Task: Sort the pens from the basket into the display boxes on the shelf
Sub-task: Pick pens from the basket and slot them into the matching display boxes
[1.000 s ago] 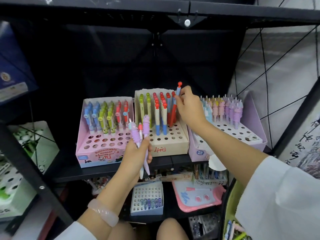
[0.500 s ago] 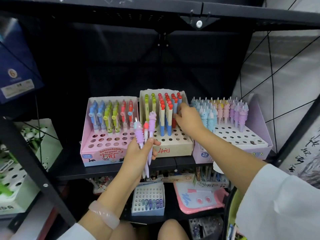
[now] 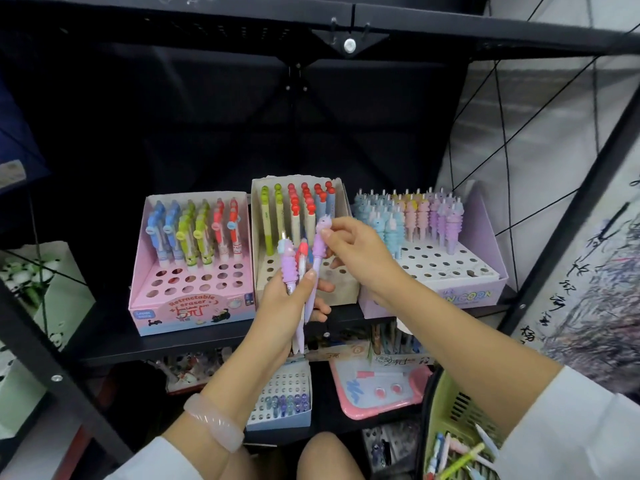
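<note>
Two hands, three pens

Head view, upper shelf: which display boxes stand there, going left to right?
pink eraser-pen box → beige box of red- and green-capped pens → lilac unicorn-pen box.
</note>
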A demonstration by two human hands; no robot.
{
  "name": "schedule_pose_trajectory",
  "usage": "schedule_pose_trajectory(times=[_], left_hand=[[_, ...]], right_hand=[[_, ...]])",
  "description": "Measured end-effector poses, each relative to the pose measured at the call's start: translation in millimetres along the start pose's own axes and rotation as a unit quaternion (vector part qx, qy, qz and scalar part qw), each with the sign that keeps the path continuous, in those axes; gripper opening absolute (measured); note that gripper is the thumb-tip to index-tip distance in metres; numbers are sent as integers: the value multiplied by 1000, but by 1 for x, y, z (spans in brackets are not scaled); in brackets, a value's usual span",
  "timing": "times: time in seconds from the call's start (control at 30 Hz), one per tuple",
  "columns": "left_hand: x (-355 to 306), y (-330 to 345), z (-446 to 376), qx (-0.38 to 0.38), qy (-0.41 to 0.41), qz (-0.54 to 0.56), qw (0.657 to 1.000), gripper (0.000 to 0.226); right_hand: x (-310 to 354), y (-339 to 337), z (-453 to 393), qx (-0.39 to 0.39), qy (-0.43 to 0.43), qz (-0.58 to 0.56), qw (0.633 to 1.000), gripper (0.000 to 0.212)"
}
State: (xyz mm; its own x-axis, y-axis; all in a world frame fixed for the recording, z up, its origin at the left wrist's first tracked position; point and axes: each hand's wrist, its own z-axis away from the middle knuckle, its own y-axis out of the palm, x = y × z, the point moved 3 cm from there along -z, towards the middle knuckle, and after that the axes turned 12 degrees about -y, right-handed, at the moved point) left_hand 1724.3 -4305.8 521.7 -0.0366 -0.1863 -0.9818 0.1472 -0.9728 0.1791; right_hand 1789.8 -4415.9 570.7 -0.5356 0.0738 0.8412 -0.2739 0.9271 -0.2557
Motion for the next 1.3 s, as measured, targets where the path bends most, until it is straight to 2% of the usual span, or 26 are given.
schedule_pose_trajectory(times=[0.23, 0.3, 0.4, 0.57, 0.73, 0.97, 1.07, 1.2, 1.3], left_hand=[[2, 37, -18, 38, -44, -14, 998, 12], [3, 50, -22, 55, -45, -16, 997, 13], [4, 67, -27, 71, -34, -20, 997, 12], [12, 86, -32, 85, -24, -34, 996, 14], [17, 94, -36, 81, -27, -32, 996, 13], [18, 96, -41, 89, -33, -28, 995, 9], [19, 95, -39, 89, -25, -28, 995, 10], [18, 94, -35, 100, -14, -27, 995, 13], [15, 91, -33, 102, -9, -36, 994, 13]], right_hand=[[-2, -92, -2, -189, -3, -12, 982, 9], [-5, -123, -2, -238, -28, 35, 970, 6], [-15, -167, 1, -283, -52, 169, 943, 8], [-31, -206, 7, -257, -67, 340, 902, 20], [-38, -212, 3, -244, -93, 374, 890, 23], [-45, -217, -3, -215, -77, 380, 896, 23], [-58, -215, -3, -160, -32, 386, 908, 22], [-77, -211, 0, -96, 60, 428, 897, 21], [-76, -206, 3, -107, 87, 449, 883, 21]])
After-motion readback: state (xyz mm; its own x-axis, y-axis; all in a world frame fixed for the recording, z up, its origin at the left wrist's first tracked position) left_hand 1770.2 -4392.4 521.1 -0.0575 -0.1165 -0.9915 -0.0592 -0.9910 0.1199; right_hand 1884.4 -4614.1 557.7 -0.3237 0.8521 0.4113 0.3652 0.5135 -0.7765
